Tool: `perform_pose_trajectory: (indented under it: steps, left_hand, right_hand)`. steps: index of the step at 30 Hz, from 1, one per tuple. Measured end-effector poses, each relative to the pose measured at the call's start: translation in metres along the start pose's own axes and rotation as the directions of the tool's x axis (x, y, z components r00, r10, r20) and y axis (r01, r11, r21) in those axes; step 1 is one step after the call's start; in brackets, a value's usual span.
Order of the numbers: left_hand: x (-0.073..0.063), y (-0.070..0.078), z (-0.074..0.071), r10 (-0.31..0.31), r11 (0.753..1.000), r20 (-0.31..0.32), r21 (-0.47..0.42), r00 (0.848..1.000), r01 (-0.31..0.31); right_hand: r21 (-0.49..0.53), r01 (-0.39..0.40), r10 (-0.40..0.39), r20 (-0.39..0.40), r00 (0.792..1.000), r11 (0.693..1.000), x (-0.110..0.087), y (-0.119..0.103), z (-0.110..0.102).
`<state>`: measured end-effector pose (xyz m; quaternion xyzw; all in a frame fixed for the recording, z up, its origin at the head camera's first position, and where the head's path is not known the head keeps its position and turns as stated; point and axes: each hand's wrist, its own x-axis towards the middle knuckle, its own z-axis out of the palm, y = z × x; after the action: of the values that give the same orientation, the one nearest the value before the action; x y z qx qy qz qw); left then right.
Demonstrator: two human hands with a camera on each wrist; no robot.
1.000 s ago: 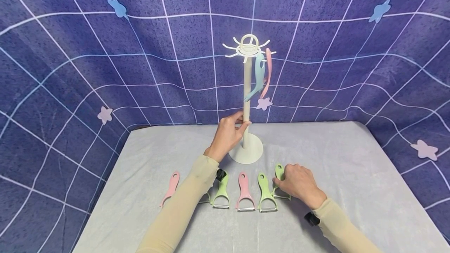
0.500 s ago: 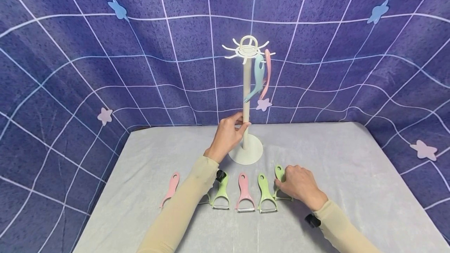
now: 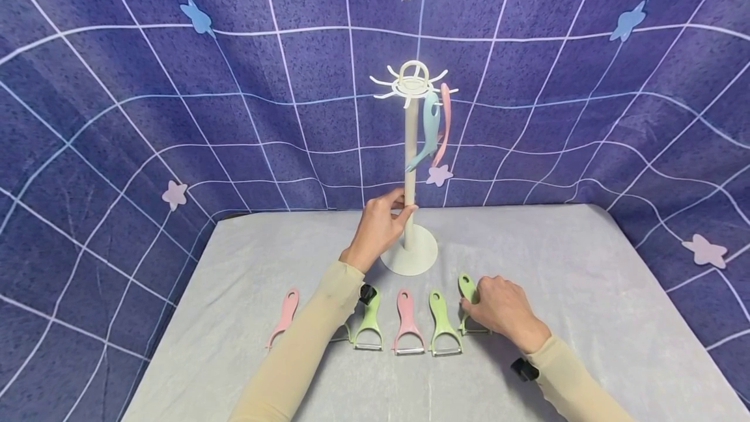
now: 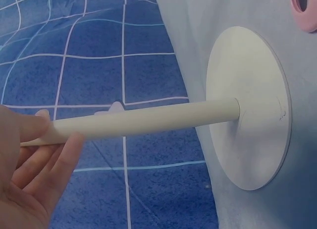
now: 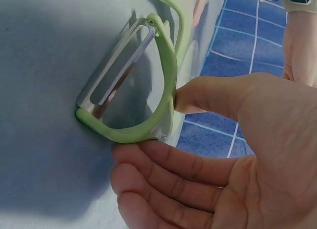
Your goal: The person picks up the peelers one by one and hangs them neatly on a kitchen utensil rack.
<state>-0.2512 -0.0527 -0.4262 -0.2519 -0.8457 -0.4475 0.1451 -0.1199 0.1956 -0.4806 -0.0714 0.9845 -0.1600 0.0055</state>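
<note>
On the far side, the white stand (image 3: 411,142) is clasped by the left hand (image 3: 377,226); near right, a green peeler (image 3: 466,286) is pinched by the right hand (image 3: 505,310).

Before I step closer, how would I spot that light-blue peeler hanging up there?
Find the cream stand near the back of the grey tabletop. At its top is a white crown of hooks. From a hook on the right hangs the light-blue peeler, set apart from the pink peeler just right of it by its colour and its place closer to the post.
</note>
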Motion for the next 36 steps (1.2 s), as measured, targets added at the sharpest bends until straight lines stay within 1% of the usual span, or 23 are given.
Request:
perform_pose_trajectory:
  steps: [8, 16, 24, 29, 33, 36]
  left_hand:
    - [0.000, 0.000, 0.000, 0.004, 1.000, 0.002, 0.009, 1.000, -0.004]
    - [0.000, -0.001, 0.000, 0.009, 1.000, -0.002, 0.012, 1.000, -0.009]
    - [0.000, -0.001, 0.000, 0.006, 1.000, -0.003, 0.002, 1.000, -0.006]
    - [0.000, -0.001, 0.001, 0.000, 1.000, 0.001, 0.008, 1.000, 0.000]
    - [0.000, -0.001, 0.001, 0.001, 1.000, 0.000, 0.013, 1.000, -0.001]
    - [0.000, -0.003, 0.001, 0.007, 1.000, -0.001, 0.014, 1.000, -0.007]
  right_hand:
    - [0.041, 0.016, -0.017, 0.010, 1.000, 0.999, 0.000, 0.005, -0.007]
    - [0.093, 0.012, -0.017, 0.054, 0.998, 0.996, 0.004, 0.015, -0.012]
    - [0.125, 0.044, -0.046, 0.013, 0.999, 0.991, 0.005, 0.026, -0.020]
    - [0.166, 0.057, -0.056, -0.010, 0.998, 0.985, 0.007, 0.033, -0.028]
    - [0.226, 0.049, -0.045, -0.023, 0.999, 0.973, 0.010, 0.038, -0.035]
    - [0.284, 0.047, -0.039, -0.035, 0.999, 0.958, 0.014, 0.042, -0.041]
